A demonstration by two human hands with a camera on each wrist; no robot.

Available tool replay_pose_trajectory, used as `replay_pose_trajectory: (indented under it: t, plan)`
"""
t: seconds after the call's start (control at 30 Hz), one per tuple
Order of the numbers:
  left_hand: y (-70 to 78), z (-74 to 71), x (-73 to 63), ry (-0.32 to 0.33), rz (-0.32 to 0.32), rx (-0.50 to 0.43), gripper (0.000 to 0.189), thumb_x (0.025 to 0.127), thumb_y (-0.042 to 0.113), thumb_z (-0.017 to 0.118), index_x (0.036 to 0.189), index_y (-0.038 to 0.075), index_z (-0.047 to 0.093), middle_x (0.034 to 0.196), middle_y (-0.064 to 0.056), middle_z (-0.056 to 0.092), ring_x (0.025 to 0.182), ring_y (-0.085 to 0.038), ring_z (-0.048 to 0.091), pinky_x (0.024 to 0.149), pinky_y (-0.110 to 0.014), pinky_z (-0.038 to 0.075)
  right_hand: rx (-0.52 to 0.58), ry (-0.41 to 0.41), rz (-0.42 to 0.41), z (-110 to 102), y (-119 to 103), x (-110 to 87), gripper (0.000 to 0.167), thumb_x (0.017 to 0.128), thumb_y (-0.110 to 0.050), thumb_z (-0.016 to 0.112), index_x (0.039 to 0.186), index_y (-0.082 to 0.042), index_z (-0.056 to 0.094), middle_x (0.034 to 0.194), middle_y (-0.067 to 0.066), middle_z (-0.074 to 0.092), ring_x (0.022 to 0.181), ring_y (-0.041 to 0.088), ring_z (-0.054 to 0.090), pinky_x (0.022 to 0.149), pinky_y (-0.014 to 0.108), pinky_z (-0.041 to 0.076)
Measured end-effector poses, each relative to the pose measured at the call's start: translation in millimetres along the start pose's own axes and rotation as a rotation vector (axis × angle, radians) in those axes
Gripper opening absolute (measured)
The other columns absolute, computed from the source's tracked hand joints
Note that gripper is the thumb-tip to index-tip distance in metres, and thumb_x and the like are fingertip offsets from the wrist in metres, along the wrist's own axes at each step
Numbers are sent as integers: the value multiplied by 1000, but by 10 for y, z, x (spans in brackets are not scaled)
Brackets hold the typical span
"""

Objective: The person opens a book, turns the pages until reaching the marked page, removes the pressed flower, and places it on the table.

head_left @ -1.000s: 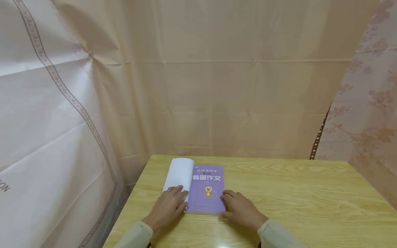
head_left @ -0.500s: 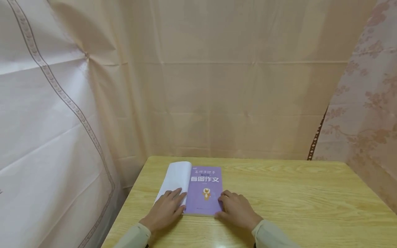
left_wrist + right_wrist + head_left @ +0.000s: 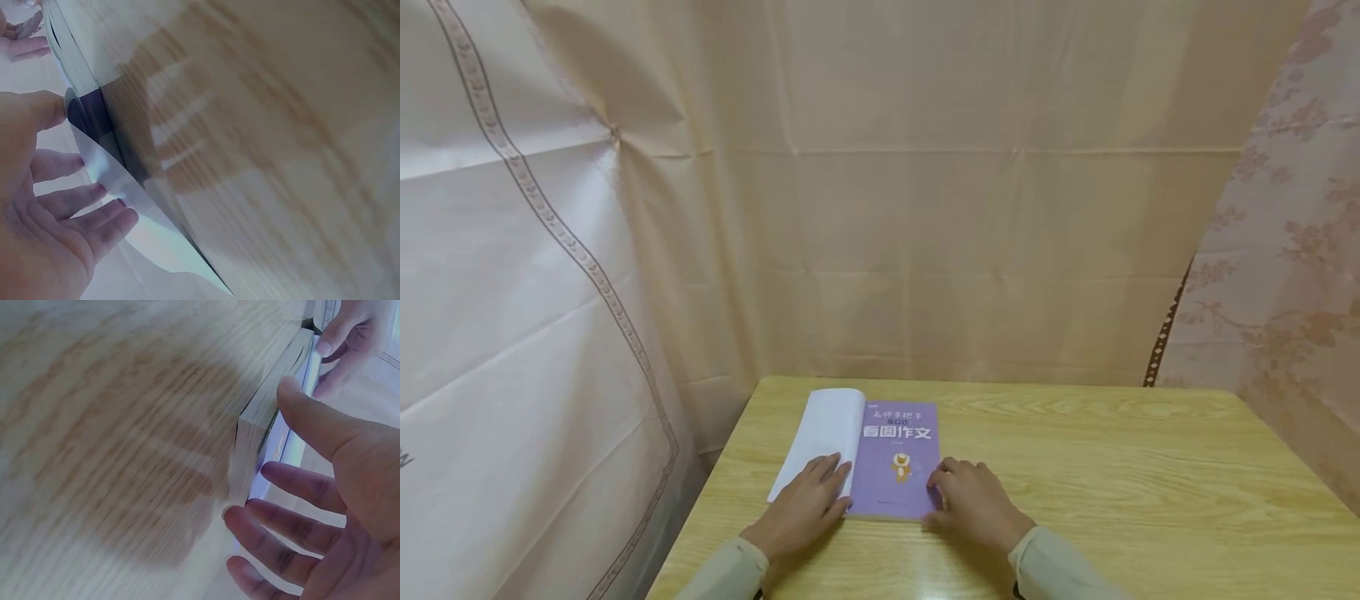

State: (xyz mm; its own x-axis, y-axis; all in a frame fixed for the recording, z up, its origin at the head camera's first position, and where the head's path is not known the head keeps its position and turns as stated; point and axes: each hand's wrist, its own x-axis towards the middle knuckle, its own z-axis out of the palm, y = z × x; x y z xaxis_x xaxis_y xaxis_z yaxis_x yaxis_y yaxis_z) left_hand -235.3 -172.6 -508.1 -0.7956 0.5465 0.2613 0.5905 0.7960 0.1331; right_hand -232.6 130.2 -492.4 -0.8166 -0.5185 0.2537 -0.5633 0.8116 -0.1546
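A paperback book (image 3: 895, 487) lies on the table with its cover (image 3: 829, 421) folded over to the left, white inner side up. The purple first page shows white Chinese lettering and a small orange-and-white animal. My left hand (image 3: 805, 504) rests on the lower part of the white cover beside the spine, fingers fairly straight, as the left wrist view also shows. My right hand (image 3: 976, 502) is at the page's lower right edge. In the right wrist view its thumb (image 3: 309, 415) is by the bottom edge of the page block (image 3: 253, 425), and its loosely bent fingers are along the side edge.
The yellow wood-grain table (image 3: 1097, 467) extends to the right of the book. Behind it hangs a beige cloth (image 3: 962, 250). A white cloth (image 3: 535, 333) hangs at the left, and a floral cloth (image 3: 1292, 275) at the right.
The white cover has come down flatter and farther to the left under my left hand. My right hand stays at the page's right edge, its fingers shifting only slightly.
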Motion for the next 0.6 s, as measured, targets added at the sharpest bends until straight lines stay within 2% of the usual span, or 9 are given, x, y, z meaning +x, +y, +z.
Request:
replay_pose_trajectory:
  t: [0.1,0.2,0.33,0.43,0.6]
  plan:
    - [14,4,2,1,1,-7,51,102,29,63,142,-4,57,146,-27,52,134,-41,50,110,-52,43,0,3,-21,-15,3,-8,41,75,-47,88,94,-13,75,95,1,66,80,20,62,75,46,52]
    - [20,10,-12,12,12,3,53,102,29,64,142,-5,56,149,-26,49,135,-40,49,110,-51,43,2,28,-80,-26,6,4,26,79,-38,87,90,-16,78,91,-2,69,78,15,61,69,38,49]
    - [28,9,-22,36,42,26,54,100,29,66,140,-6,57,149,-23,51,133,-39,50,109,-49,43,-9,72,-185,-50,17,30,6,83,-20,85,83,-19,79,84,-8,71,73,10,59,61,27,39]
    - [34,8,-17,41,50,42,54,100,29,67,139,-6,58,146,-23,53,131,-40,51,110,-49,43,-28,81,-226,-62,15,46,13,82,-9,83,77,-19,76,77,-11,68,66,8,52,58,25,33]
    - [58,30,5,36,58,71,53,100,31,66,137,-6,60,144,-24,54,131,-41,51,111,-49,42,-68,87,-231,-55,3,48,20,79,-3,79,70,-19,72,69,-13,63,60,6,44,56,24,29]
